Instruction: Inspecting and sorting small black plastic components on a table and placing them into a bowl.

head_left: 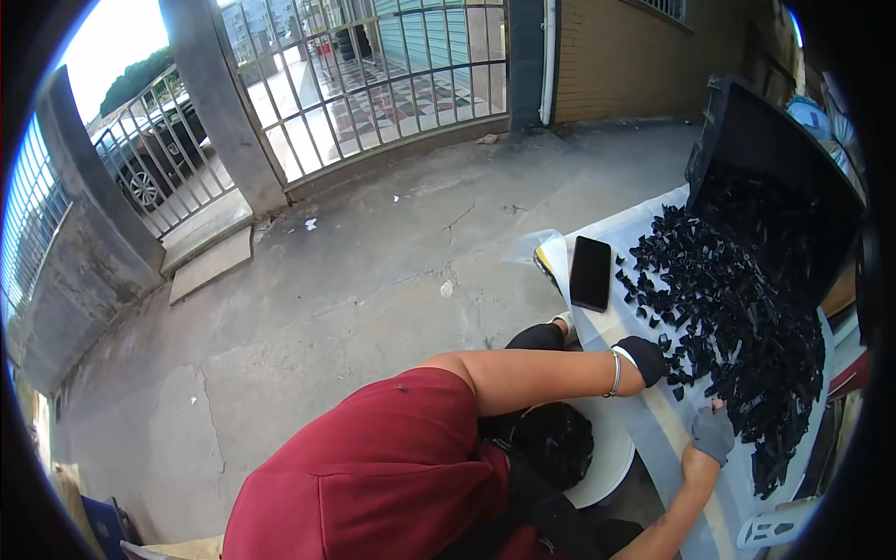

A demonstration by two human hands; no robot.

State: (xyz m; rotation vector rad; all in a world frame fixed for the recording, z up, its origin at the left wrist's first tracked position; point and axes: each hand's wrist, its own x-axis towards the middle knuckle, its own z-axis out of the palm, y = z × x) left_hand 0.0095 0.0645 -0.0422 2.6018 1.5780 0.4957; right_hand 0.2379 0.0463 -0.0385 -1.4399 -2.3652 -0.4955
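A spread pile of small black plastic pieces (737, 299) covers much of the sheet-covered table (644, 425). At the pile's near left edge is my left hand (642, 360) in a black glove, with a silver bracelet at the wrist; its fingers are too dark to make out. My right hand (713, 435) wears a grey glove with bare fingertips. Those fingertips are drawn together at the pile's edge, and whatever lies between them is too small to name. Below my left forearm, a white bucket (616, 467) holds a dark mass, partly hidden by the arm.
A black crate (747, 121) lies tipped at the far right with pieces spilling out. A phone (591, 273) rests near the table's far left corner. At the lower right is a white plastic basket (779, 525). Beyond the concrete floor (355, 308) stands a barred gate (373, 89).
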